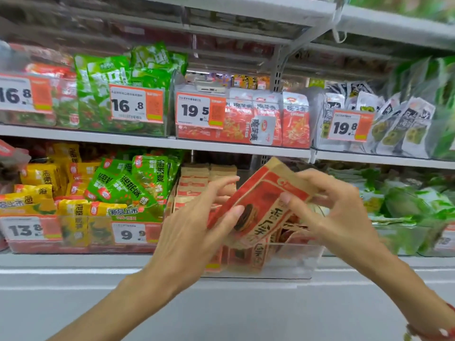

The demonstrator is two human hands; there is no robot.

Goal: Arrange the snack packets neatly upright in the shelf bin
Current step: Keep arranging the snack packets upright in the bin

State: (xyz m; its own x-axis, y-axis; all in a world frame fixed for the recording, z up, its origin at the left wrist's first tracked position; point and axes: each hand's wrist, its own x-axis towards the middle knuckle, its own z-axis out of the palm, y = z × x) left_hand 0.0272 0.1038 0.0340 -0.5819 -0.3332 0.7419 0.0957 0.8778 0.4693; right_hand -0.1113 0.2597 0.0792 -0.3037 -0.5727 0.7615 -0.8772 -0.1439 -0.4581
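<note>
Two-handed grip, tilted red-and-tan packet

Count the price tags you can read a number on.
6. Upper shelf: 16.8 tag far left, second 16.8 tag, 19.5 tag, 19.8 tag. Lower shelf: 13.8 tag, 9.9 tag. A blurred tag at the right edge is unreadable.

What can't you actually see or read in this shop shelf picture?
- Head view: the clear bin's lower packets are hidden behind both hands and the tilted red and tan packet.
- The price tag starting 9.9 has its last digit blurred.
- The far-left price tag is cut off by the frame edge.
- Top-shelf goods are too blurred to identify.
</note>
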